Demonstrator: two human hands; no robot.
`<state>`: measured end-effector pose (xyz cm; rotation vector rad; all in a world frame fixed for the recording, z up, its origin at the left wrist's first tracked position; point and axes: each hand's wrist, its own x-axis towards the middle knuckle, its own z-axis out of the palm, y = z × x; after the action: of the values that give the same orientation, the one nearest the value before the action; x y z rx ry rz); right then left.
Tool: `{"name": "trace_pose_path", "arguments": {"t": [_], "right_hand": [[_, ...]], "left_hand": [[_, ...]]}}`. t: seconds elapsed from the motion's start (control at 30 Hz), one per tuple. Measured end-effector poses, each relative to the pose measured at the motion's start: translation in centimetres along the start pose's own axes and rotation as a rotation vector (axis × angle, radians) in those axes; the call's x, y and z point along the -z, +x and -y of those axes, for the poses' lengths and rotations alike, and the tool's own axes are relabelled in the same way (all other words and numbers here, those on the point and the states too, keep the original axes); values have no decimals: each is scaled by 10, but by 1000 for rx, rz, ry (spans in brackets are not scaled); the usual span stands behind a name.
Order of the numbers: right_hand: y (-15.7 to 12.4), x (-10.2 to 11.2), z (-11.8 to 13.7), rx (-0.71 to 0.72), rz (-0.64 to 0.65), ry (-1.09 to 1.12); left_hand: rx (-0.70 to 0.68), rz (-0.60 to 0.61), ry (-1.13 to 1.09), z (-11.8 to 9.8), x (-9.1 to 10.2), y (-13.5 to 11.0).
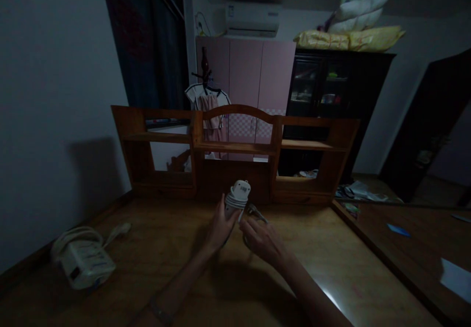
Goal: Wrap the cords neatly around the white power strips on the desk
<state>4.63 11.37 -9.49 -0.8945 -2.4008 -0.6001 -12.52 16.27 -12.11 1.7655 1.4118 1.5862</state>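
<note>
Dim room. Near left edge of the tabletop (165,248): white power strip (83,263), cord coiled on top, well apart from both hands. Mid-tabletop, toward the back edge: left hand (220,226), fingers curled around a white adapter (238,197) wrapped in its cord, held upright. Right hand (262,238) just beside; fingers half open, at the loose plug end (255,212). Behind: wooden hutch (235,150).

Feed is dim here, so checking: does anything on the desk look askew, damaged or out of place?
Nothing looks damaged or spilled. The left hand holds a white power strip upright with its cord wound round it; the right hand is at the loose plug end. A second white adapter lies with its cable loosely heaped.
</note>
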Motion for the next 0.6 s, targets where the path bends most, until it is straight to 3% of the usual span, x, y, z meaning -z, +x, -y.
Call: {"name": "trace_pose_path", "arguments": {"t": [0.17,0.37,0.6], "right_hand": [[-1,6,-6,-43,-35,146],[-3,8,-7,-99,-66,222],[-3,16,-22,-136,-94,279]], "left_hand": [[-189,270,151,-11,6,-10],[-269,323,496,-17,8,-15],[-590,413,711,-27,6,-23]]}}
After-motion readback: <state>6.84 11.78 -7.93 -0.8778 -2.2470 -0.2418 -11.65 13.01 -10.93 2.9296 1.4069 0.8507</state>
